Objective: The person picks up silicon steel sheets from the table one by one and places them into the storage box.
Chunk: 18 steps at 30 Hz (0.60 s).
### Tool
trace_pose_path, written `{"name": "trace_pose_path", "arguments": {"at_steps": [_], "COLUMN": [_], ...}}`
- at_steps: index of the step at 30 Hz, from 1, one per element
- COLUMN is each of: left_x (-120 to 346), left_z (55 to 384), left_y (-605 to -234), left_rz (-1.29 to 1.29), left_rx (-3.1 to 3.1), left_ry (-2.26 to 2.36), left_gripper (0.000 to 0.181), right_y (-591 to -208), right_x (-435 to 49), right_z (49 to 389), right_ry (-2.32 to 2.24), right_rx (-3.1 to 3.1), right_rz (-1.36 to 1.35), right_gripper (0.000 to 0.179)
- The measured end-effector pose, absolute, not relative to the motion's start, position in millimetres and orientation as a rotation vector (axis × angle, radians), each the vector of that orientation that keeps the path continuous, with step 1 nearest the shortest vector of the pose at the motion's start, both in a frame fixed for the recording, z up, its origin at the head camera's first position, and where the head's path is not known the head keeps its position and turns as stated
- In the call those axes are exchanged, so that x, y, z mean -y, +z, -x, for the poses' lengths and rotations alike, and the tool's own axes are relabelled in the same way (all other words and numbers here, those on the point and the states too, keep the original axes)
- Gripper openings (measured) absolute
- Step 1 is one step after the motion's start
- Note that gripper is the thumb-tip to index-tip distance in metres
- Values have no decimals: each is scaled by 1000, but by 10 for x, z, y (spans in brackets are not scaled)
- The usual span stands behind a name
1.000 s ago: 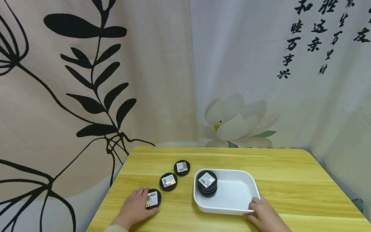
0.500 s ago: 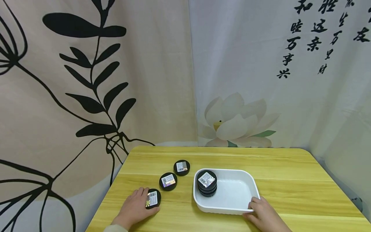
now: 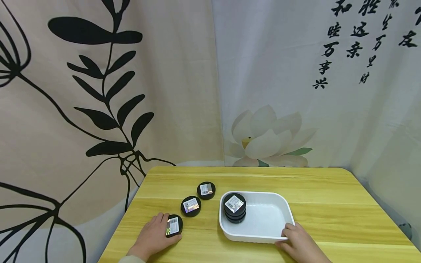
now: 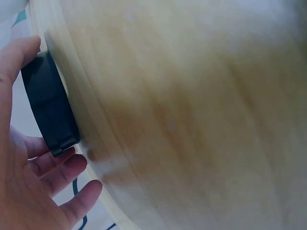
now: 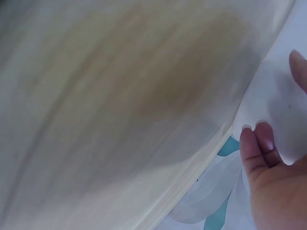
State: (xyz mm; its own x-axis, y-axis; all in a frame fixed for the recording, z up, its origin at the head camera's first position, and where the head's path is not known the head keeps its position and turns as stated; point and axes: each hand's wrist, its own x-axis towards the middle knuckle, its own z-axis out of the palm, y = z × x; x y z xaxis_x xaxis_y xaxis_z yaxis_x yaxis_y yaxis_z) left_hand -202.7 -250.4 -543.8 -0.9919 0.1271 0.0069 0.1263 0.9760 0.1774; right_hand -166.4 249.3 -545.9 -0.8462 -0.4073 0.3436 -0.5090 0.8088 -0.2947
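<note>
My left hand (image 3: 152,235) holds a flat black round container (image 3: 174,225) at the table's left side, thumb on its near edge and fingers on its far side. A label with a barcode covers part of its top. In the left wrist view the container (image 4: 49,103) shows its dark side wall between thumb and fingertips, low over the wood. My right hand (image 3: 300,244) grips the near right corner of a white rectangular tray (image 3: 268,219). The right wrist view shows thumb and fingers on either side of the tray's white wall (image 5: 283,103). Inside the tray's left end stands a stack of black round containers (image 3: 235,208).
Two more labelled black containers lie between the left hand and the tray, one nearer (image 3: 191,206) and one farther back (image 3: 206,190). The yellow wooden table (image 3: 345,208) ends at a printed curtain (image 3: 184,91) behind.
</note>
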Motion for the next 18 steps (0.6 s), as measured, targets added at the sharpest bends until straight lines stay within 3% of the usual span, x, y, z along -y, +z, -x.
{"name": "trace_pose_path", "arguments": {"at_steps": [18], "left_x": [2452], "left_z": [2009], "left_y": [-5396], "left_rz": [-185], "left_rx": [-3120], "left_ry": [325], "left_gripper": [102], "right_y": [-5466], "right_x": [-2497], "right_z": [1666], "right_ry": [553], "right_rx": [2725], "right_rz": [-702], "right_gripper": [23]}}
